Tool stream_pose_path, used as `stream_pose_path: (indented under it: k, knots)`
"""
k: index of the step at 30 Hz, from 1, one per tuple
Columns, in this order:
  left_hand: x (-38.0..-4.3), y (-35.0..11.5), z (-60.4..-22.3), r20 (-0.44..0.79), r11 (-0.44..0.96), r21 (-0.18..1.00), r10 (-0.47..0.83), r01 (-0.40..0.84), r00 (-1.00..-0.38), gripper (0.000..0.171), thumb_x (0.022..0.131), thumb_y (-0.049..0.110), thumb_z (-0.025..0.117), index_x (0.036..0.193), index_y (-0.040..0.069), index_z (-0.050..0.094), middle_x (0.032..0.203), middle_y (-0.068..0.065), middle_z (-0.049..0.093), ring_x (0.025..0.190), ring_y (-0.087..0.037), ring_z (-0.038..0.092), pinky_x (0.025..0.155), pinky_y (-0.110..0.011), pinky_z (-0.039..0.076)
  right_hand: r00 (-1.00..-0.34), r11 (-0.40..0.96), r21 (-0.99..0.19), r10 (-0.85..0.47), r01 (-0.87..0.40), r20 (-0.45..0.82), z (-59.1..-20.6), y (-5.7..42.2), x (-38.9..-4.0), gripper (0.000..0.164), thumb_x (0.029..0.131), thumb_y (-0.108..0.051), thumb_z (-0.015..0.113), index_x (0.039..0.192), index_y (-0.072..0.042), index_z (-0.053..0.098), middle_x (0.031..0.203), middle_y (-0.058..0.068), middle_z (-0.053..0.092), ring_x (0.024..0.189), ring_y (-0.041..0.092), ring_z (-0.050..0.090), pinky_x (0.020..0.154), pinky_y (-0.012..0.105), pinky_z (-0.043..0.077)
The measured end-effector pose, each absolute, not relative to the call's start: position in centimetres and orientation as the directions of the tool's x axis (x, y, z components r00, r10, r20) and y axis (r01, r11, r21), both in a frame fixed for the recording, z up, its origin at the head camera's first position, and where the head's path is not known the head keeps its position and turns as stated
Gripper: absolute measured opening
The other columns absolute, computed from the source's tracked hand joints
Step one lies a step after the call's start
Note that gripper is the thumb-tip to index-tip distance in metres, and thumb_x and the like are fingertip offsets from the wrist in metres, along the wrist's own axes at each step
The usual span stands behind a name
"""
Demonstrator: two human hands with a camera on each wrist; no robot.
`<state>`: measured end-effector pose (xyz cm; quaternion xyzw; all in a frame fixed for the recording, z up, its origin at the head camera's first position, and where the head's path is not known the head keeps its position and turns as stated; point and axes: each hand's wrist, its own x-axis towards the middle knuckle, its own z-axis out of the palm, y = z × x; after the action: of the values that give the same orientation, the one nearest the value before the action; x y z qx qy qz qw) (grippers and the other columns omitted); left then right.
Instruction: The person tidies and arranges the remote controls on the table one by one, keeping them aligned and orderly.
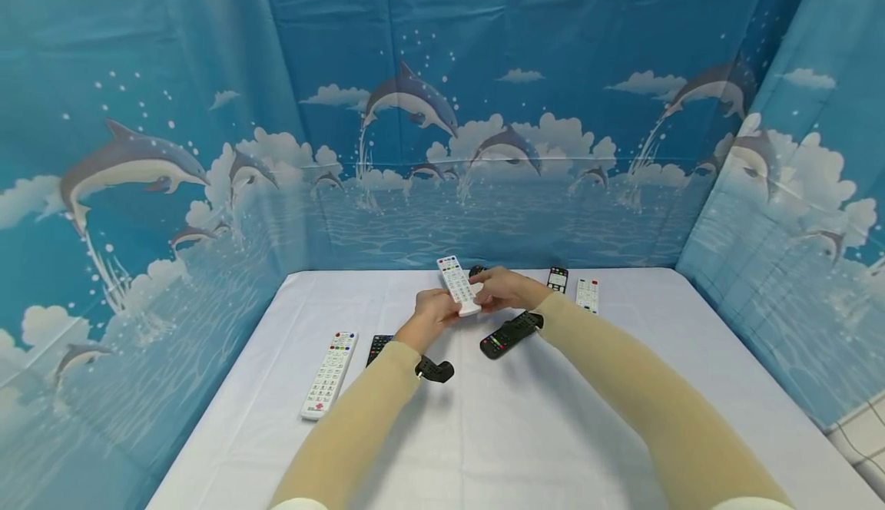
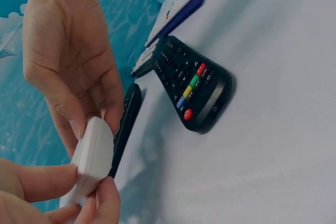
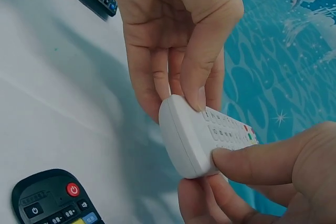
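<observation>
Both hands hold one white remote control (image 1: 459, 286) above the far part of the table, its button face up. My left hand (image 1: 435, 310) grips the near left edge, thumb on the side in the left wrist view. From the right, my right hand (image 1: 508, 289) pinches the same remote; its thumb presses the button face near the end in the right wrist view, and fingers lie underneath. Below my right wrist a black remote control (image 1: 496, 343) with coloured buttons lies on the table. Another black remote control (image 1: 376, 346) is partly hidden by my left forearm.
A long white remote control (image 1: 330, 375) lies on the left of the white table (image 1: 477, 441). Toward the back right are a black remote with white buttons (image 1: 557, 279) and a white remote (image 1: 588, 295). A dolphin-printed curtain (image 1: 484, 210) encloses the table's back and sides.
</observation>
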<state>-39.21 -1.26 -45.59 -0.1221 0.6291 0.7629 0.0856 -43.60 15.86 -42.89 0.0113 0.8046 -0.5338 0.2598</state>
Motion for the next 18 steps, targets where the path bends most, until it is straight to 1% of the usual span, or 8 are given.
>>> stream_pose_path:
  k: [4, 6, 12, 15, 18]
  knots:
    - [-38.8, -2.0, -45.2, -0.294, -0.184, 0.939, 0.016, -0.291, -0.956, 0.058, 0.084, -0.021, 0.061, 0.14, -0.007, 0.053, 0.125, -0.027, 0.063, 0.107, -0.033, 0.067, 0.088, -0.045, 0.057, -0.856, 0.423, -0.862, -0.295, 0.281, -0.424, -42.6, 15.8, -43.0, 0.079, 0.09, 0.004, 0.068, 0.158, -0.013, 0.033, 0.132, 0.02, 0.05, 0.086, 0.023, 0.06, 0.091, 0.046, 0.055]
    - [-38.5, -2.3, -45.1, -0.295, -0.182, 0.938, 0.033, -0.296, -0.955, 0.058, 0.084, -0.021, 0.06, 0.14, -0.006, 0.054, 0.125, -0.028, 0.062, 0.108, -0.033, 0.066, 0.089, -0.045, 0.057, -0.852, 0.424, -0.863, -0.309, 0.274, -0.422, -42.4, 15.7, -42.6, 0.085, 0.089, 0.004, 0.07, 0.16, -0.015, 0.028, 0.132, 0.019, 0.051, 0.087, 0.024, 0.062, 0.089, 0.045, 0.056]
    - [-37.7, -3.6, -44.6, -0.292, -0.098, 0.949, 0.089, -0.3, -0.952, 0.056, 0.086, -0.018, 0.064, 0.139, -0.003, 0.056, 0.12, -0.025, 0.065, 0.099, -0.028, 0.068, 0.087, -0.043, 0.058, -0.843, 0.427, -0.867, -0.34, 0.258, -0.418, -41.7, 15.4, -41.5, 0.099, 0.085, 0.002, 0.076, 0.163, -0.021, 0.018, 0.127, 0.021, 0.056, 0.091, 0.028, 0.068, 0.095, 0.05, 0.053]
    - [-37.4, -4.4, -44.1, -0.296, -0.041, 0.952, 0.11, -0.302, -0.949, 0.056, 0.086, -0.014, 0.067, 0.139, 0.001, 0.057, 0.116, -0.021, 0.068, 0.096, -0.027, 0.069, 0.087, -0.043, 0.058, -0.835, 0.397, -0.882, -0.371, 0.253, -0.407, -41.4, 15.4, -40.8, 0.103, 0.084, 0.003, 0.076, 0.163, -0.023, 0.014, 0.127, 0.02, 0.057, 0.094, 0.03, 0.068, 0.099, 0.053, 0.05]
    - [-37.2, -5.2, -43.5, -0.301, -0.01, 0.952, 0.124, -0.305, -0.945, 0.056, 0.085, -0.012, 0.07, 0.138, 0.003, 0.059, 0.113, -0.018, 0.069, 0.094, -0.026, 0.07, 0.086, -0.043, 0.058, -0.835, 0.367, -0.9, -0.397, 0.235, -0.381, -41.2, 15.2, -40.1, 0.107, 0.084, 0.002, 0.077, 0.163, -0.023, 0.01, 0.125, 0.021, 0.059, 0.096, 0.031, 0.069, 0.1, 0.054, 0.049]
